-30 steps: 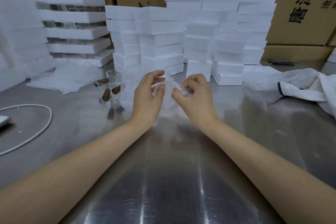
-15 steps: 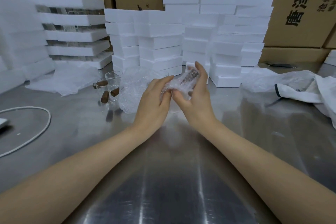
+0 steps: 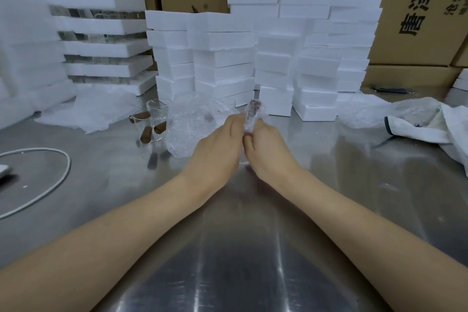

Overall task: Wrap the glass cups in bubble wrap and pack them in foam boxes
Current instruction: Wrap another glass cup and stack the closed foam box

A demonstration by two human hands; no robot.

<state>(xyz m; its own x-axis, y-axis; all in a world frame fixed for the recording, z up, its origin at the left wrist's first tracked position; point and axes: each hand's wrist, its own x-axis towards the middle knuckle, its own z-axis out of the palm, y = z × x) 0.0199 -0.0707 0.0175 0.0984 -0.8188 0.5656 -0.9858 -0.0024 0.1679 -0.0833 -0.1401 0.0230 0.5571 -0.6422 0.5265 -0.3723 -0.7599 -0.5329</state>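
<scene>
My left hand and my right hand meet at the middle of the steel table, both pinching a small bubble-wrapped bundle with a brown piece showing at its top. Just left of them lies a crumpled heap of bubble wrap. Clear glass cups with brown wooden handles stand beside that heap. Stacks of white foam boxes rise behind the hands.
Taller foam trays stand at the back left with a foam sheet below them. A white cable loops at the left. White cloth and plastic lie at the right. Cardboard cartons line the back.
Both hands have closed together around the bundle; the right hand's fingers, spread upright half a second ago, now curl in and the wrap is tighter.
</scene>
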